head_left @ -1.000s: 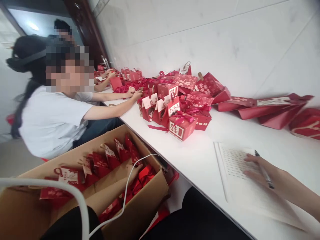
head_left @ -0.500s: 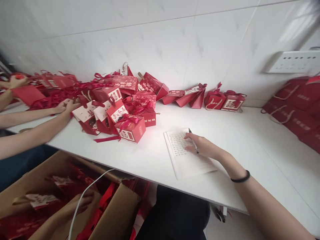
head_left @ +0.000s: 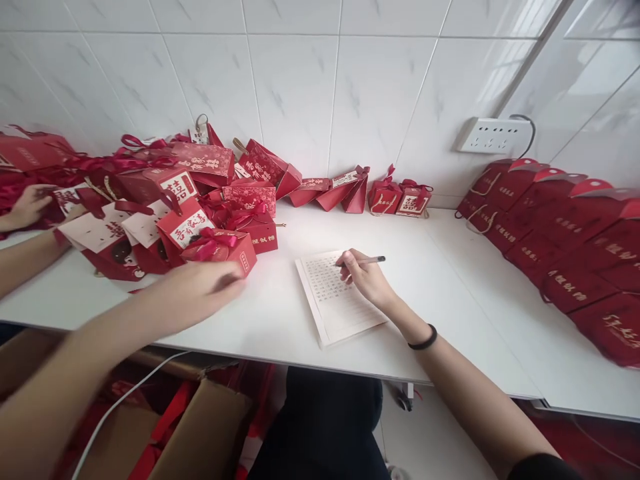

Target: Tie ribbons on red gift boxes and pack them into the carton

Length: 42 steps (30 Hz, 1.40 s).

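Observation:
My right hand (head_left: 367,279) rests on the notepad (head_left: 345,327), its fingers closed round a black pen (head_left: 373,259). Rows of handwriting cover the upper part of the page. My left hand (head_left: 200,297), a little blurred, hovers over the table with fingers stretched forward and nothing visible in them. Just beyond it sits a red gift box with a ribbon bow (head_left: 240,257), which the hand partly covers; whether they touch I cannot tell. Beside that box stand red and white gift boxes (head_left: 113,253).
More red gift boxes (head_left: 207,160) lie heaped along the wall. Rows of red gift bags (head_left: 565,233) stand at right below a power strip (head_left: 490,135). At left are a co-worker's hands (head_left: 30,207). A cardboard box (head_left: 210,427) with red items and a white cable (head_left: 125,393) are below the table edge.
My left hand has come up out of the cardboard box to above the table. In my right hand the pen has swung to point right. The view has turned right.

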### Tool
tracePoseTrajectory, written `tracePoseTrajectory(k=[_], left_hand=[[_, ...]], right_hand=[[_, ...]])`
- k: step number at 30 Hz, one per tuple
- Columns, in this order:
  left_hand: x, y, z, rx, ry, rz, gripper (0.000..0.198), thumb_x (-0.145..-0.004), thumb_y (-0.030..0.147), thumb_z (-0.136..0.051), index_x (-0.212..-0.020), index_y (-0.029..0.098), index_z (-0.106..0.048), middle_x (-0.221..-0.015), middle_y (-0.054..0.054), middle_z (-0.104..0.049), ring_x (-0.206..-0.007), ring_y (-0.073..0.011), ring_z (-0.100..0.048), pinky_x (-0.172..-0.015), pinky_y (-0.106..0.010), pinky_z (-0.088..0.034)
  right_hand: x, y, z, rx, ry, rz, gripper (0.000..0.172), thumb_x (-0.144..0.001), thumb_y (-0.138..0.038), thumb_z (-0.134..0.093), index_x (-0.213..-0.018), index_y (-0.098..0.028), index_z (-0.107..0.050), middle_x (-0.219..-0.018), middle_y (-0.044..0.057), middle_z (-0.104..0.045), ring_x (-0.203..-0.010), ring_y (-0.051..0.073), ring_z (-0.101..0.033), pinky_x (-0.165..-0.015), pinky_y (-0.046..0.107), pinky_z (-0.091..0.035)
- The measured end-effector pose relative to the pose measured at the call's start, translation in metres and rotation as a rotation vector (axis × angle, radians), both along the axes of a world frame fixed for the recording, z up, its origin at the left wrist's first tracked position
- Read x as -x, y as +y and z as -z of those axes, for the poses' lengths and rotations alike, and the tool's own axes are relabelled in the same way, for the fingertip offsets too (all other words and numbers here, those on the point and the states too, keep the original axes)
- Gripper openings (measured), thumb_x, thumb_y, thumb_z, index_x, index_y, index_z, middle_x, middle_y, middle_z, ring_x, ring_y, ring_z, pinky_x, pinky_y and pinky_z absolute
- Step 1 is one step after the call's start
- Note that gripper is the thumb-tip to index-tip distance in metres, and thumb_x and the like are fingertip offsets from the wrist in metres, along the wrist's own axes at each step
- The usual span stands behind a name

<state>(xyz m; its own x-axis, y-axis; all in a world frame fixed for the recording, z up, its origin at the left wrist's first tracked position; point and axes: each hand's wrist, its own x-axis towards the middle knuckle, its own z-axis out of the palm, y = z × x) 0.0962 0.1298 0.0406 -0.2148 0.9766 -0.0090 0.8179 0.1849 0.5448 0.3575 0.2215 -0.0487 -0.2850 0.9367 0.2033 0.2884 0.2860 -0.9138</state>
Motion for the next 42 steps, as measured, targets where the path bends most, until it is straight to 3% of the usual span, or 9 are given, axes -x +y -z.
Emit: tracePoseTrajectory(k=[2, 4, 8, 12, 18, 23, 27, 42], left_hand=[[-0.028, 0.035, 0.013, 0.021, 0.073, 0.386, 0.02, -0.076, 0.024, -0.063, -0.058, 0.017, -0.058, -0.053, 0.004, -0.056, -0.051, -0.012, -0.051, -0.051, -0.022, -0.033], [-0.061, 0.072, 0.035, -0.056, 0.047, 0.551, 0.017, -0.074, 0.018, -0.06, -0.057, 0.019, -0.057, -0.056, 0.002, -0.059, -0.052, -0.014, -0.051, -0.052, -0.024, -0.033], [-0.114, 0.119, 0.083, -0.112, 0.003, 0.614, 0.01, -0.077, 0.02, -0.054, -0.068, 0.02, -0.058, -0.071, -0.002, -0.064, -0.064, -0.0178, -0.057, -0.06, -0.026, -0.038], [-0.128, 0.124, 0.108, -0.124, -0.043, 0.601, 0.013, -0.082, 0.023, -0.046, -0.075, 0.02, -0.057, -0.076, -0.003, -0.062, -0.07, -0.0184, -0.057, -0.065, -0.028, -0.04], [-0.115, 0.129, 0.11, -0.083, -0.126, 0.745, 0.006, -0.074, 0.02, -0.054, -0.076, 0.02, -0.059, -0.076, 0.0, -0.06, -0.075, -0.0164, -0.056, -0.067, -0.026, -0.041], [-0.109, 0.133, 0.11, -0.025, -0.198, 0.846, 0.015, -0.068, 0.015, -0.061, -0.083, 0.019, -0.063, -0.09, -0.002, -0.061, -0.089, -0.0192, -0.056, -0.079, -0.029, -0.043], [-0.108, 0.134, 0.109, 0.015, -0.235, 0.847, 0.021, -0.065, 0.019, -0.068, -0.087, 0.021, -0.066, -0.092, -0.001, -0.061, -0.096, -0.0225, -0.055, -0.089, -0.032, -0.038], [-0.11, 0.132, 0.105, 0.108, -0.18, 0.822, 0.028, -0.064, 0.02, -0.069, -0.092, 0.024, -0.068, -0.1, 0.0, -0.06, -0.107, -0.0249, -0.051, -0.095, -0.033, -0.036]], right_hand=[[-0.001, -0.005, 0.005, 0.028, 0.01, 0.067, 0.036, -0.079, -0.055, -0.055, -0.073, -0.021, -0.047, -0.053, -0.004, -0.05, -0.051, 0.013, -0.05, -0.051, 0.025, -0.04], [-0.004, -0.01, 0.012, 0.048, 0.015, 0.112, 0.028, -0.076, -0.044, -0.059, -0.072, -0.022, -0.042, -0.047, -0.007, -0.047, -0.045, 0.012, -0.045, -0.047, 0.024, -0.036], [-0.008, -0.016, 0.025, 0.106, 0.053, 0.122, 0.019, -0.08, -0.038, -0.047, -0.074, -0.024, -0.036, -0.044, -0.008, -0.048, -0.042, 0.013, -0.046, -0.046, 0.024, -0.037], [-0.009, -0.015, 0.028, 0.178, 0.085, 0.09, 0.023, -0.083, -0.04, -0.046, -0.07, -0.022, -0.041, -0.051, -0.004, -0.054, -0.05, 0.014, -0.052, -0.052, 0.025, -0.042], [-0.01, -0.012, 0.022, 0.109, -0.061, 0.107, 0.028, -0.077, -0.037, -0.059, -0.062, -0.021, -0.042, -0.051, -0.005, -0.048, -0.047, 0.011, -0.041, -0.045, 0.022, -0.032], [-0.009, -0.01, 0.024, 0.072, -0.12, 0.103, 0.03, -0.076, -0.03, -0.057, -0.054, -0.02, -0.04, -0.051, -0.004, -0.043, -0.048, 0.009, -0.036, -0.044, 0.022, -0.029], [-0.01, -0.009, 0.027, 0.08, -0.152, 0.117, 0.028, -0.073, -0.027, -0.056, -0.052, -0.019, -0.039, -0.048, -0.005, -0.038, -0.047, 0.008, -0.032, -0.043, 0.021, -0.026], [-0.009, -0.01, 0.024, 0.038, -0.234, 0.111, 0.027, -0.072, -0.024, -0.055, -0.051, -0.019, -0.037, -0.048, -0.005, -0.037, -0.047, 0.008, -0.031, -0.042, 0.021, -0.025]])
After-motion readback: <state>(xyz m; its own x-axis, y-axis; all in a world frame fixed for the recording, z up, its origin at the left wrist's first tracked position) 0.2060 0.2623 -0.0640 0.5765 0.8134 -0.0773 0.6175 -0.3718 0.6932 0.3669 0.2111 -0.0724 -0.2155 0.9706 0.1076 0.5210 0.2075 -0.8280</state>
